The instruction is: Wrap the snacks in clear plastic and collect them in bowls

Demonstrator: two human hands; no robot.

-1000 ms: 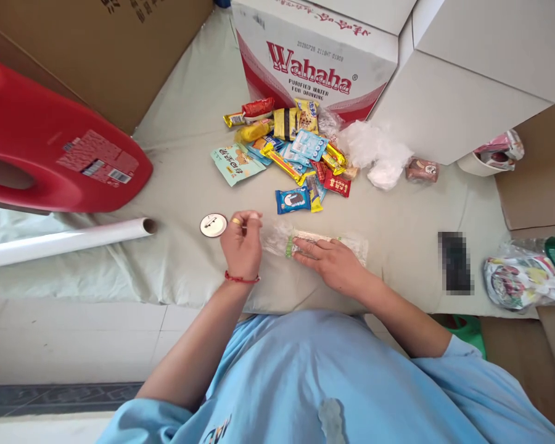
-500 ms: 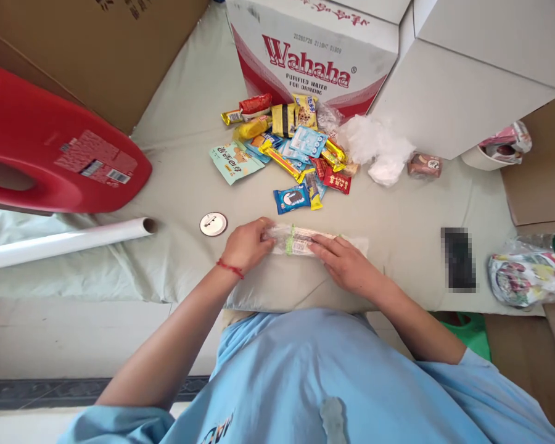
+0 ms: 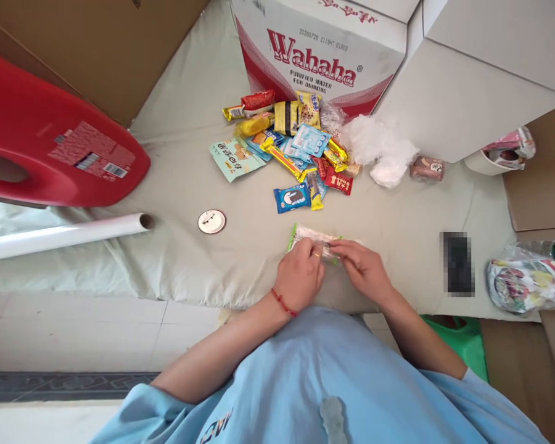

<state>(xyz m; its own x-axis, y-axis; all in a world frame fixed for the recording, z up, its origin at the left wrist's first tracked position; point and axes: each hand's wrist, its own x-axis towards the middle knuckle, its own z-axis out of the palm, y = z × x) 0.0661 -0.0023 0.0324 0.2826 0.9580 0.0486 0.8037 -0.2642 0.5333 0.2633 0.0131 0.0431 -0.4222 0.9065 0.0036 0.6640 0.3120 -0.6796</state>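
Observation:
A snack packet point(image 3: 311, 234) with green ends and a whitish, clear-wrapped body lies near the table's front edge. My left hand point(image 3: 300, 274), with a red cord bracelet at the wrist, is closed over its near side, fingers curled and thumb and index pinching at its middle. My right hand point(image 3: 364, 269) grips the right end, its fingers bent over the top; the thumb is partly hidden. A bit of clear film shows past the right-hand fingers. Beyond the packet lie a blue snack packet point(image 3: 292, 198) and a yellow-and-purple one point(image 3: 314, 190).
A heap of wrapped snacks point(image 3: 282, 160) sits before the Wahaha carton point(image 3: 324, 58). Leftward are a round pin badge point(image 3: 211, 222), a white tube point(image 3: 69, 234) and a red jug point(image 3: 69, 142). Crumpled white plastic point(image 3: 379, 148), a blurred dark object point(image 3: 457, 264) and a bagged item point(image 3: 527, 280) lie rightward.
My left hand has moved right, from the clear film at the packet's left end to its middle, close to my right hand. The film no longer stretches out leftward. My right hand has shifted slightly right.

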